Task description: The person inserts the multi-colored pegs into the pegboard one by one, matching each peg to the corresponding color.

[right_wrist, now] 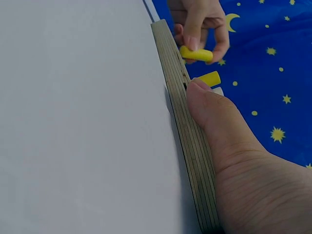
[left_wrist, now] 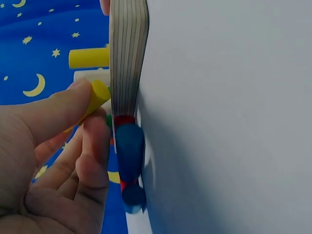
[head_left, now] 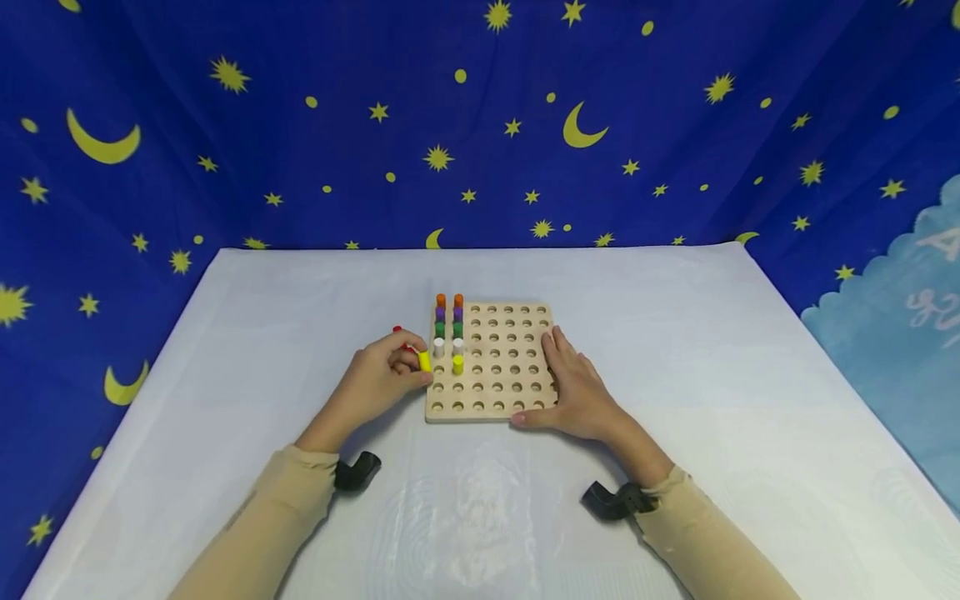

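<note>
My left hand [head_left: 372, 379] pinches a yellow peg [left_wrist: 98, 97] between thumb and fingers, tilted, just off the left edge of a wooden pegboard [head_left: 495, 403]. Two columns of pegs stand upright at the board's left: orange pegs [head_left: 441, 300] at the back, then purple, green and white. One yellow peg [head_left: 458, 364] stands in the second column, in front of a white peg [head_left: 458, 346]. My right hand [head_left: 581, 390] rests against the board's right side, fingers extended and thumb [right_wrist: 202, 100] on the front edge.
Blue pegs [left_wrist: 129, 151] and red pieces lie left of the board, partly hidden by my left hand in the head view. A white cloth [head_left: 675, 333] covers the table. Behind hangs a blue star-and-moon curtain [head_left: 450, 117]. Black mounts [head_left: 358, 472] sit at both wrists.
</note>
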`<state>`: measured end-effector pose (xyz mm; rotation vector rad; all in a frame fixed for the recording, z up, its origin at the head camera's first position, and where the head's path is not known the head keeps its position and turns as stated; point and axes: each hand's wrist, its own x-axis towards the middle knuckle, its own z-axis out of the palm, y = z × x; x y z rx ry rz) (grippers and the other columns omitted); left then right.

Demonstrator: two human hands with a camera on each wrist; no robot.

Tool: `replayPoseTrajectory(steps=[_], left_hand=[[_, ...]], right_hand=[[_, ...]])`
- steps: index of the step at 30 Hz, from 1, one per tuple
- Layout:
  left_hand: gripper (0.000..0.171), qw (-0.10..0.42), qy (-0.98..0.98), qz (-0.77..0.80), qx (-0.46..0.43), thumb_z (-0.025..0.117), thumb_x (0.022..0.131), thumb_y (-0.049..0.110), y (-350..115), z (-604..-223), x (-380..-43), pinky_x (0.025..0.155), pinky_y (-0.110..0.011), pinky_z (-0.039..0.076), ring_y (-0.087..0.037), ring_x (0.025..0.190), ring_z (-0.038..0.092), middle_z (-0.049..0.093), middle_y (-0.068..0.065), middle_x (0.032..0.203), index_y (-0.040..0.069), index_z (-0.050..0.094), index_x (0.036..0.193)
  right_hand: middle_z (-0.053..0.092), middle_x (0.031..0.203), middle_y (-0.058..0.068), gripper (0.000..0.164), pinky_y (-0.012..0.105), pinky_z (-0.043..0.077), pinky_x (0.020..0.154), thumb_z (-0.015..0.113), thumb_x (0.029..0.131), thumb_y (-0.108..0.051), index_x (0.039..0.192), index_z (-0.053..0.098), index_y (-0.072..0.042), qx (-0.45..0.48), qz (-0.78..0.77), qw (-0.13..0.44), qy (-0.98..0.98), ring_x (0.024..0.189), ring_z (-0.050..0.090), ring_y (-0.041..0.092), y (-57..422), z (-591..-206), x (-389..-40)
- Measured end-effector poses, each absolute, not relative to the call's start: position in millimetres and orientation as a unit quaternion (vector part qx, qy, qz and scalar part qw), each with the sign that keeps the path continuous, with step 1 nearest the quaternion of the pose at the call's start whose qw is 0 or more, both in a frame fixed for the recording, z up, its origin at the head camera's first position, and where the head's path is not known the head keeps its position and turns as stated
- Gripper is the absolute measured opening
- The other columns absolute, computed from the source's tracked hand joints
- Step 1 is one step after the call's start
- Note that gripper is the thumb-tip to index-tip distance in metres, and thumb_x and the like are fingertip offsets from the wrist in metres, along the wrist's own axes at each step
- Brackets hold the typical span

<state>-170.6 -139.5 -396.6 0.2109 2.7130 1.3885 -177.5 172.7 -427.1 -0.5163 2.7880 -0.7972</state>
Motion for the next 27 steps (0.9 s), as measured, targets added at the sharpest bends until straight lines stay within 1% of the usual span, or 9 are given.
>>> replayPoseTrajectory(steps=[7,15,18,22,25,27], left_hand=[[0.033,0.032,0.895,0.44,0.072,0.08,0.085,0.016,-126.1,-394.0,-176.6,0.067,-0.031,0.048,-0.016,0.073,0.059,0.072,-0.004,0.091,0.013,0.064,0.113],[0.026,0.0,0.908,0.407,0.104,0.078,0.084,0.008,-115.9,-395.2,-179.4,0.066,-0.028,0.046,-0.016,0.075,0.056,0.067,-0.004,0.09,0.009,0.064,0.106],[0.023,-0.005,0.909,0.401,0.113,0.078,0.084,0.006,-114.8,-394.6,-178.8,0.065,-0.028,0.046,-0.016,0.075,0.057,0.067,-0.004,0.09,0.008,0.065,0.104],[0.019,-0.005,0.91,0.396,0.121,0.078,0.083,0.004,-114.9,-394.0,-177.3,0.065,-0.029,0.048,-0.016,0.075,0.058,0.067,-0.005,0.09,0.008,0.065,0.096],[0.018,0.0,0.91,0.394,0.129,0.079,0.082,0.003,-114.7,-393.3,-176.2,0.067,-0.029,0.048,-0.016,0.076,0.058,0.064,-0.005,0.087,0.008,0.063,0.09],[0.018,0.002,0.91,0.392,0.135,0.079,0.082,0.002,-115.2,-392.9,-175.1,0.068,-0.03,0.048,-0.016,0.077,0.057,0.061,-0.005,0.085,0.007,0.063,0.089]], right_hand=[[-0.012,0.167,0.007,0.137,0.051,0.0,0.124,0.077,0.066,-0.073,0.159,-0.003,-0.012,-0.174,-0.271,0.1,0.941,0.156,-0.005,0.025,173.3,-424.6,-177.7],[-0.011,0.167,0.008,0.137,0.051,0.001,0.124,0.078,0.066,-0.072,0.16,-0.002,-0.012,-0.174,-0.272,0.097,0.942,0.156,-0.005,0.025,173.4,-424.8,-177.8],[-0.01,0.168,0.008,0.137,0.051,0.001,0.124,0.078,0.065,-0.072,0.16,-0.002,-0.012,-0.173,-0.272,0.098,0.942,0.156,-0.005,0.025,173.5,-425.0,-177.8],[-0.011,0.168,0.007,0.138,0.051,0.001,0.124,0.078,0.065,-0.072,0.16,-0.003,-0.013,-0.171,-0.271,0.1,0.942,0.156,-0.005,0.024,173.4,-425.1,-177.9],[-0.011,0.167,0.007,0.138,0.05,0.0,0.124,0.078,0.065,-0.072,0.16,-0.003,-0.013,-0.171,-0.272,0.102,0.942,0.156,-0.005,0.024,173.1,-424.7,-177.7],[-0.011,0.167,0.007,0.138,0.05,0.001,0.124,0.078,0.065,-0.072,0.16,-0.003,-0.013,-0.17,-0.272,0.102,0.941,0.156,-0.005,0.025,173.0,-424.3,-177.5]])
